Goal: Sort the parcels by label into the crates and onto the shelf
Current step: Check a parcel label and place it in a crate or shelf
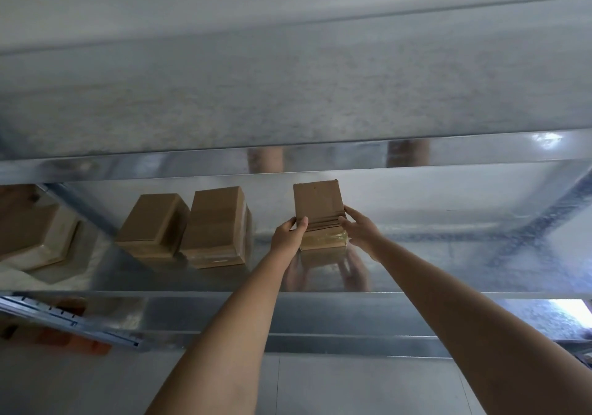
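I have my left hand [290, 233] and right hand [360, 230] grasping the parcel [318, 214] standing on the shelf [448, 254], right of two parcels [185, 230]. Letting go unevenly could topple it forward.

A shiny metal shelf [448, 254] carries four brown cardboard parcels [217, 228].

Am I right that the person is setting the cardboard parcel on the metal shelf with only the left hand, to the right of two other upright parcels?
Not quite: the head view shows both hands on the parcel, the left hand and the right hand at its sides. It does stand on the metal shelf, right of two upright parcels.
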### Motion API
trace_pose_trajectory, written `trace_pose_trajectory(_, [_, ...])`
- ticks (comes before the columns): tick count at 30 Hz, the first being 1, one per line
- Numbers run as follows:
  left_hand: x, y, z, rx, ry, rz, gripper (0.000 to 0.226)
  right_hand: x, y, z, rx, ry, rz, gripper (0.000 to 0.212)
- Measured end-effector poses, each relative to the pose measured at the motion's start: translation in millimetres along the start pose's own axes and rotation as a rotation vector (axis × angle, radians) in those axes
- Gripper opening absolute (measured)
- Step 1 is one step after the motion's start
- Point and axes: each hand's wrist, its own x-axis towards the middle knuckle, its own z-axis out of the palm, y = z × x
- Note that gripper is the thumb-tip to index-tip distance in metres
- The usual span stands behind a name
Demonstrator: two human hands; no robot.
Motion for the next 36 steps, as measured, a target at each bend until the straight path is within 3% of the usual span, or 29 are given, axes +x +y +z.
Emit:
trace_pose_trajectory(14, [-16.6, 16.5, -32.9, -0.061, -0.087, 0.063, 0.051, -46.6, -31.1, -12.3, 0.147, -0.054, 0.014, 0.060])
trace_pose_trajectory(22, [-26.9, 32.9, -56.4, -0.048, -0.303, 0.069, 0.069, -76.4, -37.6, -0.4, 0.260, -0.030, 0.076, 0.058])
trace_pose_trajectory(29, [-49.9, 53.7, -51.6, -0.032, -0.467, 0.089, 0.064, -94.8, -48.0, -13.7, 0.390, 0.032, 0.054, 0.048])
trace_pose_trajectory(36, [-87.6, 72.8, -29.5, -0.088, -0.306, 0.123, 0.073, -112.7, -51.9, -32.9, 0.378, 0.031, 0.046, 0.091])
